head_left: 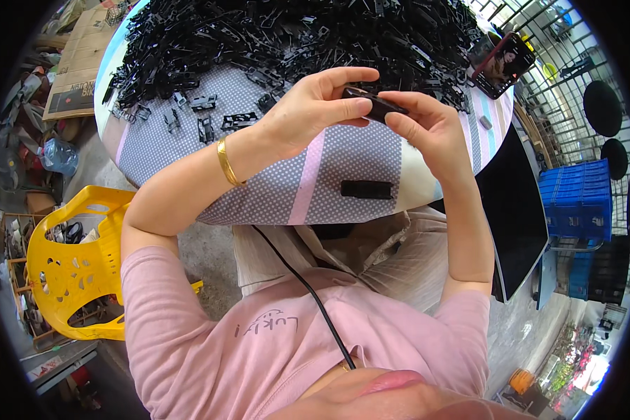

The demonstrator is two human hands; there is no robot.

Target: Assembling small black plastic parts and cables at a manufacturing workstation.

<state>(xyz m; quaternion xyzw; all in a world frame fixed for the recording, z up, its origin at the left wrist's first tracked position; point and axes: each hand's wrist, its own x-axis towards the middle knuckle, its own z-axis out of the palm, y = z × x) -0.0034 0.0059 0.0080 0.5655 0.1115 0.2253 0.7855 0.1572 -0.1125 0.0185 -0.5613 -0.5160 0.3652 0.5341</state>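
Seen from the head camera, a person in a pink short-sleeved shirt (273,350) grips a slim, dark, elongated piece (375,106) with both bare hands, holding it raised over the near half of a rounded table (259,185) draped in patterned cloth with grey dotted, pink and cream bands. The left hand (313,105), a shiny gold bangle (226,161) at its wrist, closes on the piece's left end, the thumb laid against it; the index finger arches above, and whether its tip makes contact cannot be told. The right hand (430,129) pinches the other end between thumb and fingers, these parted only by the piece itself.

Beyond the hands spreads a wide heap of small black plastic parts (287,35), a few lying loose at its near left edge. A black rectangular block (367,190) lies alone near the table's front edge, well apart from both hands. A smartphone with a lit screen (504,66) stands tilted at the far right, while a yellow plastic chair (77,262) sits at left and blue plastic crates (575,199) at right.
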